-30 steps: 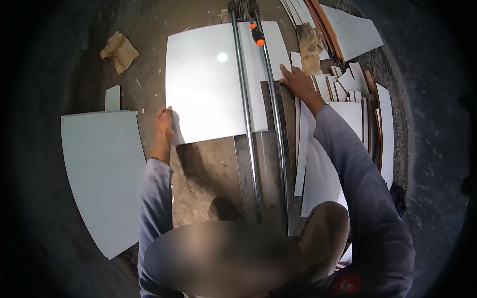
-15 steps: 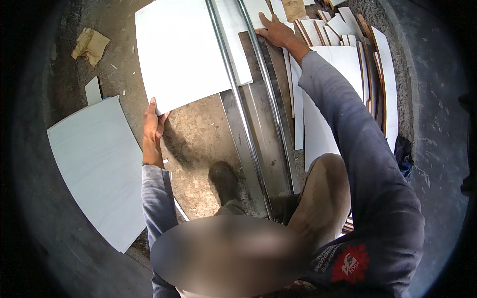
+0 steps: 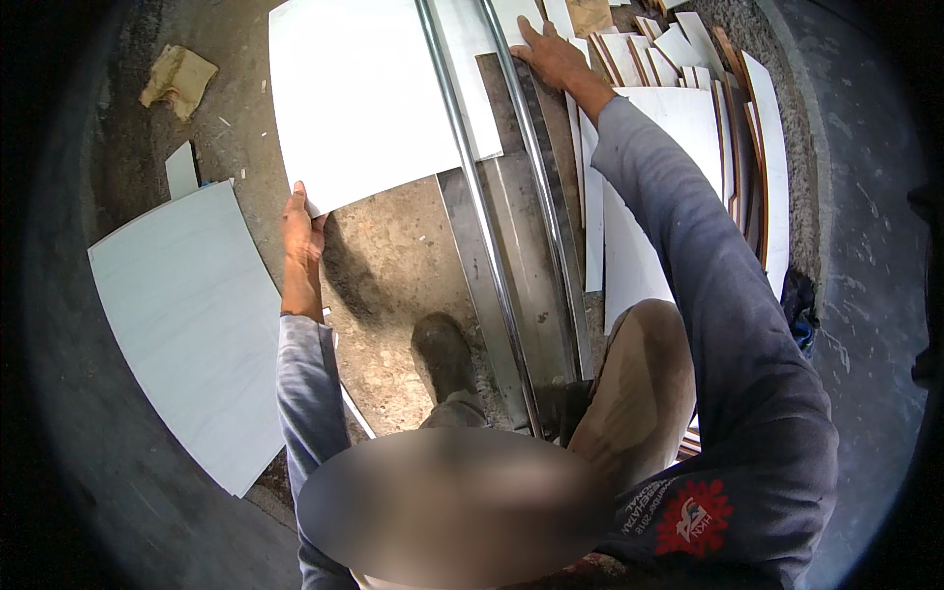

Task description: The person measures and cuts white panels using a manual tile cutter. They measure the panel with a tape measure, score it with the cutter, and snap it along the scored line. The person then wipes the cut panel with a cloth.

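A large white tile (image 3: 359,98) lies across a tile cutter, its right part passing under two chrome rails (image 3: 469,177). My left hand (image 3: 303,228) grips the tile's near left corner, thumb on top and the other fingers mostly hidden beneath. Beyond the rails, my right hand (image 3: 556,57) rests at the tile's right side with its fingers spread. The cutter's grey metal bed (image 3: 521,256) shows between and beside the rails, running back toward my legs.
Another white tile (image 3: 187,334) lies on the floor at the left, with a small offcut (image 3: 181,170) beyond it. Crumpled tan material (image 3: 179,82) sits at the far left. Cut tile strips (image 3: 688,59) and larger pieces (image 3: 634,241) are piled at the right. My shoe (image 3: 442,354) stands left of the cutter.
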`<state>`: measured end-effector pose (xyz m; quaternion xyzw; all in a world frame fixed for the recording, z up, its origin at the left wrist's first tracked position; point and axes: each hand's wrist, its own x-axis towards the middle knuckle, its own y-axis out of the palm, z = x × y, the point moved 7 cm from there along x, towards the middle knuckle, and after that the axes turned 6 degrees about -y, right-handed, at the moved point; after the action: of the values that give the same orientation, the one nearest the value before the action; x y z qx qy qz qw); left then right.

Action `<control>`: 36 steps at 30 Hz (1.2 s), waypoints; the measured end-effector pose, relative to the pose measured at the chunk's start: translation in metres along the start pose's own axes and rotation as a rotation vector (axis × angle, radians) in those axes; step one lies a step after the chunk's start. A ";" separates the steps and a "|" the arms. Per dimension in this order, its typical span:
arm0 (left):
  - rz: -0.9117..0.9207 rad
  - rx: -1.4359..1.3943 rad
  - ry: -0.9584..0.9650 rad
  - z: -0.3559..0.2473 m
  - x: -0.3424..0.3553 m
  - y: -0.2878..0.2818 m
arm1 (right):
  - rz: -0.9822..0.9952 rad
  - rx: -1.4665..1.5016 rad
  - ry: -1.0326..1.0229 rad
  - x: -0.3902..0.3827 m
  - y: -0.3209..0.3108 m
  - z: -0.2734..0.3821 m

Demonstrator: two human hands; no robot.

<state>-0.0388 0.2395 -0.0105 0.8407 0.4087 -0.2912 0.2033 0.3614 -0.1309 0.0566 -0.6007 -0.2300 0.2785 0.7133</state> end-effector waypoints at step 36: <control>0.074 -0.026 0.072 0.000 0.007 0.000 | 0.029 0.002 0.018 -0.004 -0.020 0.016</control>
<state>-0.0352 0.2434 -0.0152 0.8625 0.3883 -0.2475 0.2100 0.3505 -0.1244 0.0791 -0.6057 -0.2145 0.2834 0.7119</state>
